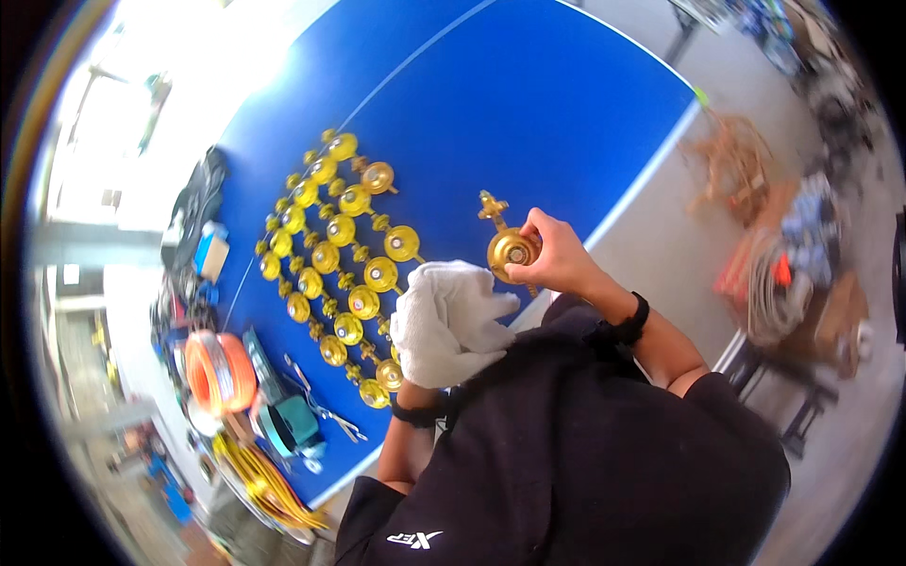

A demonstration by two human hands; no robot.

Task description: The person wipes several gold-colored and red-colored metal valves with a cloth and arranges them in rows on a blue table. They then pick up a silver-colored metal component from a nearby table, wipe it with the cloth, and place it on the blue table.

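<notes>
My right hand is closed on a round brass gas regulator, with thumb and fingers on opposite sides of its domed body. Its threaded stem and fitting point away from me over the blue table. A white cloth covers my left hand, which is bunched up close to the regulator; the fingers are hidden beneath it. Left of the cloth, several similar brass regulators lie in slanting rows, with two more regulators at the rows' right side.
On the blue table, the left edge holds a roll of orange hose, a teal tape roll, pliers, yellow straps and a black bag. Coiled cable and boxes lie on the floor at right.
</notes>
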